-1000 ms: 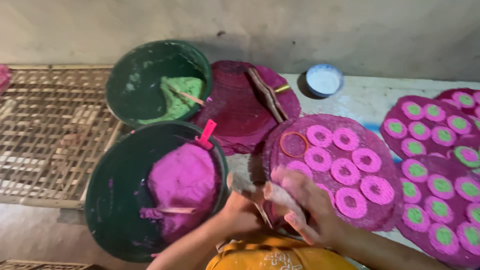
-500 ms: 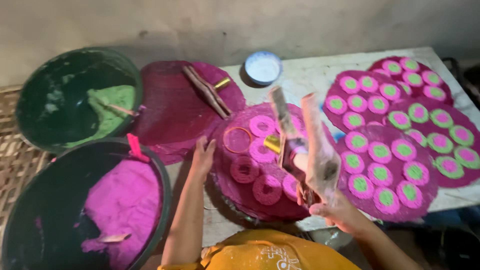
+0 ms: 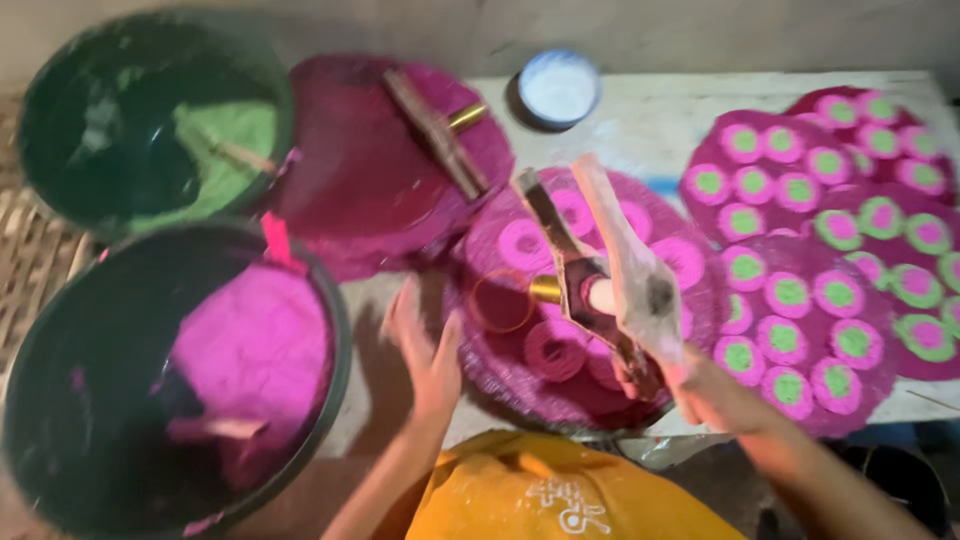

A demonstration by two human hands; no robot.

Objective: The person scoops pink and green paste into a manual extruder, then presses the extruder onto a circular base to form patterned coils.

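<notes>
With the right hand gripping a wooden press tool over the round woven tray of pink rings and the left hand spread flat at the tray's edge, a wobble could probably smear the rings underneath.

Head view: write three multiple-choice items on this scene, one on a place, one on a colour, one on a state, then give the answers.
1. Where is the small white bowl?
A. at the far edge of the table
B. inside the green tub
C. in the left hand

2. What colour is the paste in the near tub?
A. green
B. pink
C. white

3. What is the right hand doing?
A. resting empty
B. gripping a long wooden press tool
C. lifting a tub

Answers: 1 A, it sits by the wall behind the round mats; 2 B, pink fills the near tub; 3 B, the fingers close round the tool's end.
</notes>
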